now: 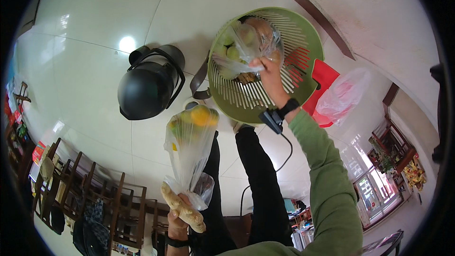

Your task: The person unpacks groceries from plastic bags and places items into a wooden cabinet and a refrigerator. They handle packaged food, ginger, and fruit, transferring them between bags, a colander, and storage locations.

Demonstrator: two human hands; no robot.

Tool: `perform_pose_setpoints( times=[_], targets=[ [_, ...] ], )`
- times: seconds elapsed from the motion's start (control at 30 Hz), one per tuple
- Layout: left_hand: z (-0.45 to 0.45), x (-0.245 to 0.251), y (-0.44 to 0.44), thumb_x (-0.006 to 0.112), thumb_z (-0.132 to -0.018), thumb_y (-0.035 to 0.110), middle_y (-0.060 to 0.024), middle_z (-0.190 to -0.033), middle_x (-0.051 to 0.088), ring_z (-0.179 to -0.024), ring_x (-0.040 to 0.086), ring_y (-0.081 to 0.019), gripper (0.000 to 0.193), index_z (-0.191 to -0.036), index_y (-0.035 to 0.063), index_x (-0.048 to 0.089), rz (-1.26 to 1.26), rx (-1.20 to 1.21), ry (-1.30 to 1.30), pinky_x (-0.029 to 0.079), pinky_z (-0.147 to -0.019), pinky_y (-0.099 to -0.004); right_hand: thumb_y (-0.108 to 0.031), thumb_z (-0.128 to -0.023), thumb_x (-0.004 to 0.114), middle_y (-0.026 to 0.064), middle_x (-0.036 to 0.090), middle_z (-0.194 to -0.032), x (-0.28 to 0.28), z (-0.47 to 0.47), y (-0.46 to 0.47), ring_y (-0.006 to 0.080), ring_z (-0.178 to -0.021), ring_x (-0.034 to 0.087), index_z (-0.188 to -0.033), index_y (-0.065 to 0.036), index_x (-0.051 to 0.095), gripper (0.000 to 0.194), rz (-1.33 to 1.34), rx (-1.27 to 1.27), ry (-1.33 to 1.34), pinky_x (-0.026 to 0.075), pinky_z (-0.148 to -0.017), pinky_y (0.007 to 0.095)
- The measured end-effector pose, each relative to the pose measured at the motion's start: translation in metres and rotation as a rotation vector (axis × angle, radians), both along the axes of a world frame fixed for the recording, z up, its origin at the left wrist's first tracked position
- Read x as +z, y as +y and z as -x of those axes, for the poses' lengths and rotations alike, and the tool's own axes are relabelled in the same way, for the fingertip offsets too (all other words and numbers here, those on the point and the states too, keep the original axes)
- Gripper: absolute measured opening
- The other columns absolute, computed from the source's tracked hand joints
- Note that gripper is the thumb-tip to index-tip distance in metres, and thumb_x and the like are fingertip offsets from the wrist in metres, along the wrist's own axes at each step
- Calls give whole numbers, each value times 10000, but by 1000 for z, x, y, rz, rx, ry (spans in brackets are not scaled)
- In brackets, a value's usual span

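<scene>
My left hand (178, 217) is closed round a piece of ginger root (183, 209) and the gathered neck of a clear plastic bag (190, 149). Orange and green fruits (199, 116) lie in the bag's far end. My right hand (269, 71) pinches the top of another clear plastic bag (245, 42), which holds round green produce (233, 53). That bag is inside a slotted green plastic basket (302, 28), beside a clear bag with brownish contents (261, 28). Brown pieces (246, 78) show below my right hand. A black device is strapped at my right wrist.
A black lidded container with a handle (149, 85) stands on the tiled floor left of the basket. A red plastic object (325, 74) and a pink-and-clear plastic bag (343, 96) are at the basket's right. Wooden chairs (117, 206) stand lower left. A cable hangs from the wrist device.
</scene>
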State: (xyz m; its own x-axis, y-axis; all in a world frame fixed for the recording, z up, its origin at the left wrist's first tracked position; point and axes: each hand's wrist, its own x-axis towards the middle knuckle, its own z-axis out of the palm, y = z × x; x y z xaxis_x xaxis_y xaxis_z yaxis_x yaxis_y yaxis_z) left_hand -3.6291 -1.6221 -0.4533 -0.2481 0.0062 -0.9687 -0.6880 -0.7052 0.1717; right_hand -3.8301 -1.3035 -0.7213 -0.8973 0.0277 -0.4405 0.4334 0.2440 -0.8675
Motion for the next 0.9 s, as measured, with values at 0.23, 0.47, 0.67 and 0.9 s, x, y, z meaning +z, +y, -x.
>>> perform_pose_setpoints(
  times=[0.23, 0.47, 0.67, 0.9],
  targets=[
    [7, 15, -1, 714, -584, 420, -114, -838, 541, -760, 571, -225, 552, -895, 8, 519, -54, -17, 36, 499, -653, -312, 43, -795, 490, 122, 591, -785, 5, -15, -24, 219, -734, 590, -1079, -36, 480, 295, -221, -253, 156, 449, -691, 307],
    [2, 17, -5, 714, -598, 421, -120, -831, 552, -728, 587, -222, 563, -906, -6, 514, -67, 0, 61, 521, -621, -316, -238, -711, 651, 211, 615, -866, -11, 31, -21, 359, -768, 599, -1193, -59, 431, 560, -620, -11, -4, 467, -713, 420],
    [0, 17, -5, 707, -603, 428, -99, -796, 553, -698, 589, -211, 561, -907, -1, 515, -67, -38, 76, 519, -611, -305, -344, -656, 693, 181, 596, -813, -34, 44, -47, 361, -814, 572, -1044, -46, 562, 506, -921, 386, 149, 470, -718, 423],
    [0, 28, -6, 701, -604, 448, -81, -783, 545, -689, 585, -197, 550, -902, 22, 523, -56, -73, 82, 506, -599, -286, -170, -770, 620, 182, 545, -744, 3, 9, -91, 366, -741, 539, -761, -9, 526, 187, -337, 205, 277, 415, -627, 448]
  ],
)
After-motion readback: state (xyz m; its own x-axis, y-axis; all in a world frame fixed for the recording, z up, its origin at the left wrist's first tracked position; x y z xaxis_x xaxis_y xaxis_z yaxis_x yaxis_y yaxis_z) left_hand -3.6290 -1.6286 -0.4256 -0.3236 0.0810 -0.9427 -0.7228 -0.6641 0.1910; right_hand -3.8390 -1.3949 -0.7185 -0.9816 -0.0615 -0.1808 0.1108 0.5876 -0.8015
